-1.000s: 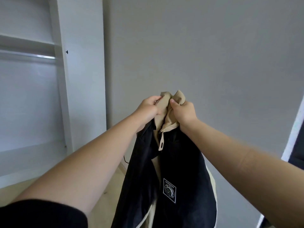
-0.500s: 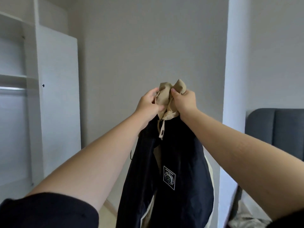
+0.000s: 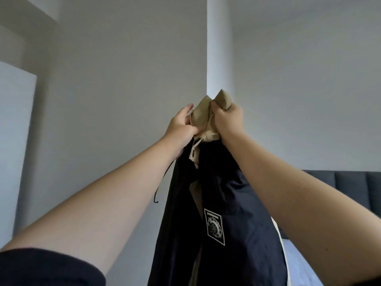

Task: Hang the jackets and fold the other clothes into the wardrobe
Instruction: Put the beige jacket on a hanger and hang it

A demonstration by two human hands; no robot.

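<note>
Gripping the bunched tan collar, the left hand (image 3: 182,125) and right hand (image 3: 227,120) curl their fingers tight, holding the dark jacket (image 3: 216,219) up before the wall. No hanger shows, so hanging seems not yet done. The wardrobe (image 3: 14,141) is mostly cut off.

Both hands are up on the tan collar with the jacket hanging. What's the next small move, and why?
Probably turn back left toward the wardrobe. The left hand and right hand both grip the bunched tan collar of the dark jacket, which hangs free, but the view faces the wall and the headboard; only a white panel shows at the left edge, and no hanger is in sight.
</note>
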